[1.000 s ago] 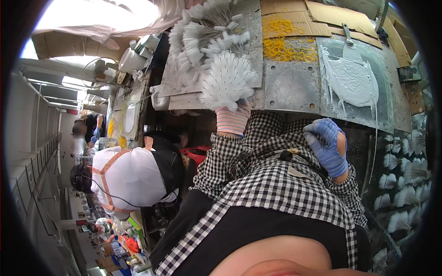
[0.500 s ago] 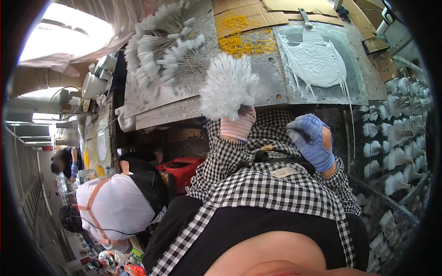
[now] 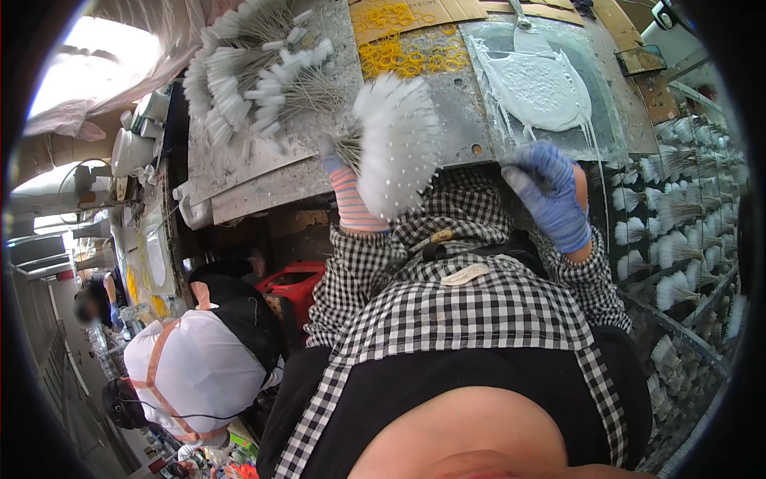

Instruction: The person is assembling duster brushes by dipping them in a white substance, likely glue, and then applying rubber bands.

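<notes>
In my left hand (image 3: 353, 195), in a striped pink-and-grey glove, is a bundle of white tube brushes (image 3: 399, 140). Its fingers wrap round the thin wire stems, and the bristle heads fan out to the right, over the table's front edge. My right hand (image 3: 550, 191) wears a blue glove and hovers just in front of a board (image 3: 610, 112) spread with white paste (image 3: 546, 92). Its fingers are loosely curled, thumb apart from them, and I see nothing between them. A scraper (image 3: 527, 36) lies at the paste's far edge.
More white brushes (image 3: 227, 84) lie piled on the metal table (image 3: 279, 172) at left. Yellow rubber bands (image 3: 407, 60) sit by cardboard (image 3: 455, 9). Racks of brushes (image 3: 678, 215) stand at right. A co-worker (image 3: 191, 359) is close on my left, near a red stool (image 3: 299, 287).
My left hand has moved left and turned the brush bundle, so the wire stems now show at its left. My right hand has risen slightly toward the paste board. The view has shifted a little.
</notes>
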`<state>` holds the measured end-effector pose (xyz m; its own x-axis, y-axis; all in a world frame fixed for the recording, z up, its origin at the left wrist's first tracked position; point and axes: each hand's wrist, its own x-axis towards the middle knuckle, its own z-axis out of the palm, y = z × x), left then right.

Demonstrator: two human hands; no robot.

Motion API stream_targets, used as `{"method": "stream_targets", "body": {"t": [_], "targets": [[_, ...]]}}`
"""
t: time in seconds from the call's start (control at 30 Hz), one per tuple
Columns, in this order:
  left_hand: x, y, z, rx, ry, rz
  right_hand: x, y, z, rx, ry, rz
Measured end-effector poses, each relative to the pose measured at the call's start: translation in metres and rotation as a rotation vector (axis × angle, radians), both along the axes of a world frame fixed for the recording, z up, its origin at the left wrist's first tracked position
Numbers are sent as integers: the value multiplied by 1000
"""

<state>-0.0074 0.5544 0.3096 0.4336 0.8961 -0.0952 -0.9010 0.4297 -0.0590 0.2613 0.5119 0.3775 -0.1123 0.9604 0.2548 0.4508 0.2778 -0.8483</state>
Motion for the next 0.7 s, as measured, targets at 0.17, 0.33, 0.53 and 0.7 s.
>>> {"method": "stream_targets", "body": {"t": [0.17, 0.33, 0.53, 0.7], "targets": [[-16, 16, -1, -13, -225, -35, -4, 11, 1, -76, 63, -14], [-1, 41, 1, -46, 586, 132, 14, 15, 10, -27, 25, -33], [-12, 71, 38, -148, 842, -67, 53, 25, 44, 35, -5, -29], [1, 81, 80, -28, 1104, -42, 46, 48, 63, 56, 95, 31]]}}
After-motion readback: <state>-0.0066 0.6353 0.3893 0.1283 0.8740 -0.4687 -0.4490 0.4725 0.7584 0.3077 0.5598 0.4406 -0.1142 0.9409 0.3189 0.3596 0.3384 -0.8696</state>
